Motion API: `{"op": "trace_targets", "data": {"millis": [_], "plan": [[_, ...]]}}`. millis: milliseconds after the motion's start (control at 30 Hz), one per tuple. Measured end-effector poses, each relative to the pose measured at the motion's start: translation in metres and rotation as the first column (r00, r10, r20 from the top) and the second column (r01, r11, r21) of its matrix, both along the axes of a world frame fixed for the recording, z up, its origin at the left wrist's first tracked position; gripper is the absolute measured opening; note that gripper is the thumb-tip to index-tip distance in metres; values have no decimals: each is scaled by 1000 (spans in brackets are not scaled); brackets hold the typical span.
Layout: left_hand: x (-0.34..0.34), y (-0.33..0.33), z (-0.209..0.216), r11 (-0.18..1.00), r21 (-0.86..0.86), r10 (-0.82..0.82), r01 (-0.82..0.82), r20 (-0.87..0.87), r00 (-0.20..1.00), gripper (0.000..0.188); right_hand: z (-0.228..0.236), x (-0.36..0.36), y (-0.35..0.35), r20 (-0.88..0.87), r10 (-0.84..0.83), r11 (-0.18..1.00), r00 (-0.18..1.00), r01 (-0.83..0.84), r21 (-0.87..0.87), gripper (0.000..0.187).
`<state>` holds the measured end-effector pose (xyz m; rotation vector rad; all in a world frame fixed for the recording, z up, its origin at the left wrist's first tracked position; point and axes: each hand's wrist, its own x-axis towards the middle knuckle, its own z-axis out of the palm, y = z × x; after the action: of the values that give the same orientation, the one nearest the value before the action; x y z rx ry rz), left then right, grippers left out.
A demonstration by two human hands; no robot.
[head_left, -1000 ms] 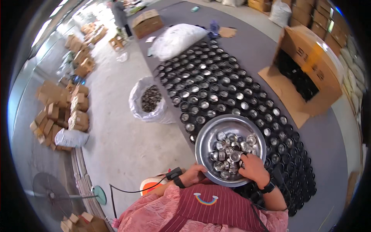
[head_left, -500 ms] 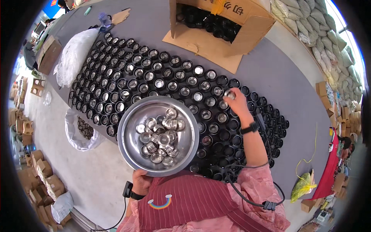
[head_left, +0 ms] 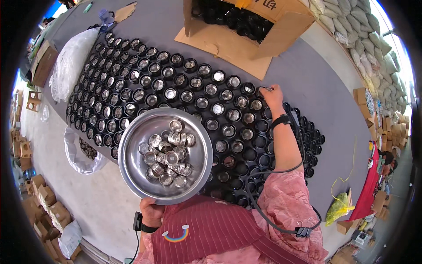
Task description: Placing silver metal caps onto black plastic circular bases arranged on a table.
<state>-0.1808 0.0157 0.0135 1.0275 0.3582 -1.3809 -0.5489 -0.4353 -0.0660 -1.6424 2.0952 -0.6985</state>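
My left hand (head_left: 152, 211) grips the near rim of a round steel bowl (head_left: 132, 169) and holds it level over the mat. Inside lie several small silver metal cups (head_left: 169, 152). My right hand (head_left: 271, 94) is stretched out to the far right end of the rows of black jars (head_left: 176, 88). Its fingers pinch a small silver cup (head_left: 266, 89) just above a black jar there. Many jars show a silver insert; the ones nearest me look dark inside.
The jars stand on a long grey mat (head_left: 316, 88). An open cardboard box (head_left: 246, 26) with more black jars lies beyond. A clear plastic bag (head_left: 81, 152) and a white bag (head_left: 70, 61) are at the left, small cartons (head_left: 44, 202) at the lower left, stacked sacks (head_left: 351, 35) at the right.
My right hand left the bowl and reached out to the far right of the jar rows with a silver cup. The view swung round over the mat.
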Motion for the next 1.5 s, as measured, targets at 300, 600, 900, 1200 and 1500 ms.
{"op": "trace_targets", "data": {"millis": [300, 600, 900, 1200, 1500], "plan": [[-1, 0, -2, 1000, -18, 11, -11, 28, 1000, 63, 0, -21, -12, -343, 236, 972, 909, -224, 74, 64], [-4, 8, 2, 999, -38, 25, -23, 45, 999, 62, -21, -44, -10, 345, -166, 983, 924, 183, -19, 50], [-18, 26, 24, 997, -82, -7, 13, 78, 997, 65, -5, -69, 9, 722, -367, 913, 586, 376, 159, 37], [-37, 35, 31, 999, -42, -31, 33, 55, 998, 64, -19, -105, 9, 81, -60, 992, 995, 68, -102, 53], [-59, 28, 38, 999, -18, -37, 38, 89, 995, 61, -6, -135, 7, 683, -422, 901, 596, 359, 243, 48]]}}
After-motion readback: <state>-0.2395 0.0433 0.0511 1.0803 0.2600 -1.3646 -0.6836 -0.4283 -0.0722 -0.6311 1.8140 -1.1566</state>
